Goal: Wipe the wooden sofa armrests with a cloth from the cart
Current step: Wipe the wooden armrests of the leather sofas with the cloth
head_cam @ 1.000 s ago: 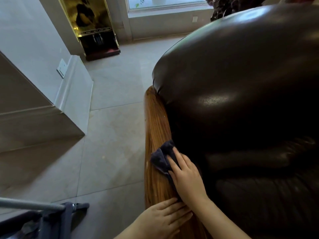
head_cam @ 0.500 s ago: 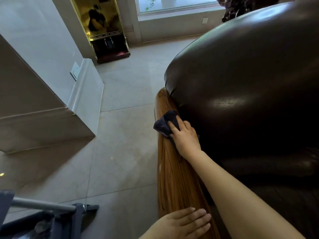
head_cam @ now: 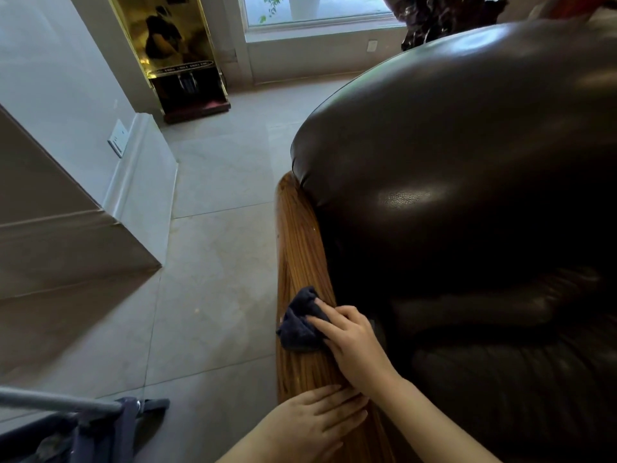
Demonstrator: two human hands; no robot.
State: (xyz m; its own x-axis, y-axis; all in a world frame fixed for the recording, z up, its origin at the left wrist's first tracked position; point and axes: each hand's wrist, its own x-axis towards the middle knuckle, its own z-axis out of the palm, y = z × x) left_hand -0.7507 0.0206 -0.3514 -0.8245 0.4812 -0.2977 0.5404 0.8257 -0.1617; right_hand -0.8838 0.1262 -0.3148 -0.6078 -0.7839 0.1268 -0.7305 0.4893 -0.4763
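Axis: glossy brown wooden armrest [head_cam: 297,235] ran straight ahead.
Right hand [head_cam: 350,342]: farther along, fingers seemingly flat, pressed crumpled dark-blue cloth [head_cam: 295,327].
Left hand [head_cam: 314,419]: lay flat, empty, behind.

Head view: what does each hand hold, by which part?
Right hand presses the near side of the dark cloth onto the armrest; no grip visible. Left hand holds nothing, flat on the armrest.
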